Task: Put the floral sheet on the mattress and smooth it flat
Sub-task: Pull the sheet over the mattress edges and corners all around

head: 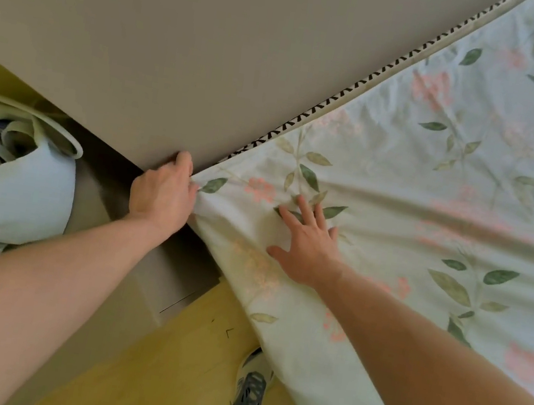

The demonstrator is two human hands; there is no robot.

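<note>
At the bottom of the frame, a shoe (251, 387) stands on yellow wood flooring (137, 366), beside the floral sheet (415, 196) where it hangs over the bed's near edge. Just above, at centre, the right hand (308, 243) lies flat on the sheet with fingers spread, apparently pressing the cloth down so it holds while the corner is worked. To its left, the left hand (163, 193) curls its fingers around the sheet's bunched corner and pinches it against the corner of the bed, seemingly to pull it taut or tuck it in. The sheet covers the right half of the frame, with long creases across it. A black-and-white piped mattress edge (355, 87) shows along its upper border. Beyond, a plain grey-beige panel (180, 33) fills the upper left. A pale bag (18, 186) sits at the left edge.
</note>
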